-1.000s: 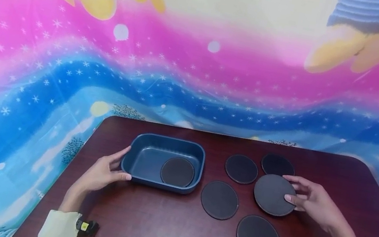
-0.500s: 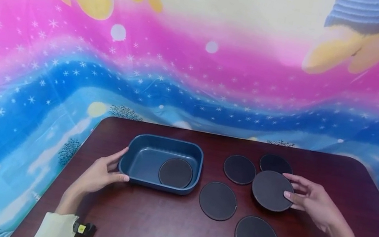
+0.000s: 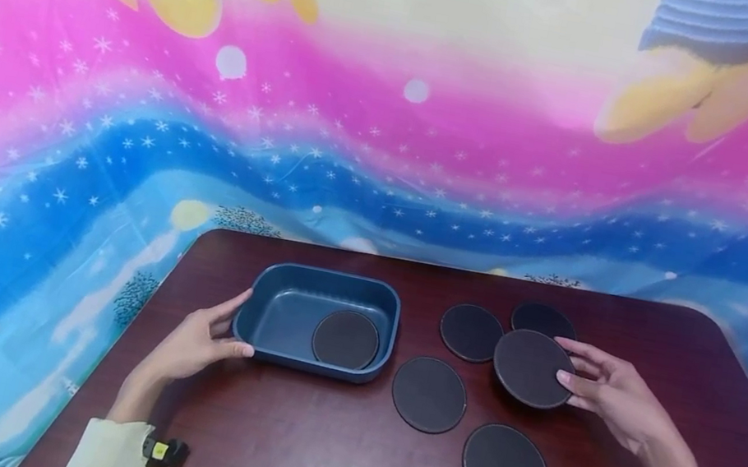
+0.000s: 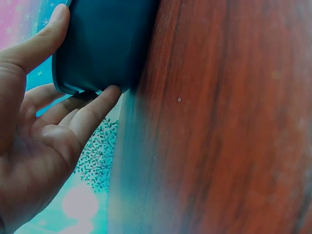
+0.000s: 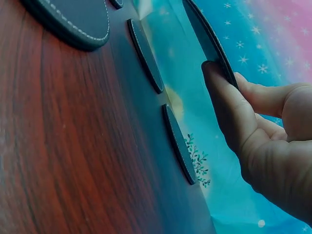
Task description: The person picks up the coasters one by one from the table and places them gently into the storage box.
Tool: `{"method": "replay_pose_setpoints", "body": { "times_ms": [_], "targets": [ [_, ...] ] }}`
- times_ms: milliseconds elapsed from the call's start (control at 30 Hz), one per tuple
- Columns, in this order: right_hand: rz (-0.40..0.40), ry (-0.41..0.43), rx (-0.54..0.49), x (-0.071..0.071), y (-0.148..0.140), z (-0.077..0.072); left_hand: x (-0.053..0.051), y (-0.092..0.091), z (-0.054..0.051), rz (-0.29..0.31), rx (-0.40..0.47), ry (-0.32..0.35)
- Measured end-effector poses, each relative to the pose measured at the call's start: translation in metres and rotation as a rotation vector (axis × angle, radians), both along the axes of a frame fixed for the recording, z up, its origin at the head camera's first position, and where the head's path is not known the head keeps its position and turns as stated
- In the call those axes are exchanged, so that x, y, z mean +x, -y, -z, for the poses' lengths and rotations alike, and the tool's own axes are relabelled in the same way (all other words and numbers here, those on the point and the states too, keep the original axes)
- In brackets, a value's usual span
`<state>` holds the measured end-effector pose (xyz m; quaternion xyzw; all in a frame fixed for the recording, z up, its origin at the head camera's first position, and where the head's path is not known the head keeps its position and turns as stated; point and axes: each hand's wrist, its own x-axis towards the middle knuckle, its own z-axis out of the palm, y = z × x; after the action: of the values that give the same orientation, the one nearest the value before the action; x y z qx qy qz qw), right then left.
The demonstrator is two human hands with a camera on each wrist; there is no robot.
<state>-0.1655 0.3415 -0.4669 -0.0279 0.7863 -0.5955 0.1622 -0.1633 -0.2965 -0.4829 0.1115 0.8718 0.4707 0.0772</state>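
Disc (image 3: 529,368) in pinch of R grip (image 3: 623,398), far disc (image 3: 543,318) part-hid behind; L grip (image 3: 195,345) spread at tray (image 3: 282,326) end

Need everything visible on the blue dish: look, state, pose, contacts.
The blue dish is a deep, open-topped rectangle with rounded corners and smooth, slightly shiny dark walls; plastic or coated metal, can't tell. It appears to stand upright on the wood-grain table, near its far edge. One round dark coaster is inside, toward the right end, its near edge partly hidden by the near wall. The left hand holds the left end, thumb at the near corner.
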Motion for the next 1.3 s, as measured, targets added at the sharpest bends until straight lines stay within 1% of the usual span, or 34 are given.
{"method": "replay_pose_setpoints", "body": {
  "times_ms": [133,200,267,400,567,667,867,1067,1300],
  "targets": [
    [0.005,0.024,-0.127,-0.002,0.002,0.001,0.0,0.0,0.0,-0.014,0.007,0.003],
    [0.008,0.041,-0.161,-0.001,0.002,0.001,-0.001,-0.001,0.0,-0.012,0.013,0.006],
    [0.011,0.049,-0.163,0.0,0.002,0.001,-0.002,-0.002,0.0,-0.005,0.023,0.01],
    [0.015,0.051,-0.135,0.001,0.003,0.001,-0.002,-0.003,0.001,0.012,0.027,0.003],
    [0.011,0.021,-0.083,-0.001,0.007,-0.002,-0.001,-0.002,0.002,0.007,0.003,-0.005],
    [0.01,0.011,-0.068,-0.001,0.01,-0.004,0.0,-0.001,0.002,0.002,-0.006,-0.004],
    [0.014,0.017,-0.116,-0.003,0.017,-0.01,0.001,-0.001,0.002,-0.008,-0.006,-0.001],
    [0.014,0.011,-0.149,-0.004,0.022,-0.013,0.001,-0.001,0.0,-0.015,-0.01,-0.002],
    [0.022,0.022,-0.205,-0.005,0.023,-0.017,0.001,0.0,-0.002,-0.004,0.002,-0.001]
  ]
}}
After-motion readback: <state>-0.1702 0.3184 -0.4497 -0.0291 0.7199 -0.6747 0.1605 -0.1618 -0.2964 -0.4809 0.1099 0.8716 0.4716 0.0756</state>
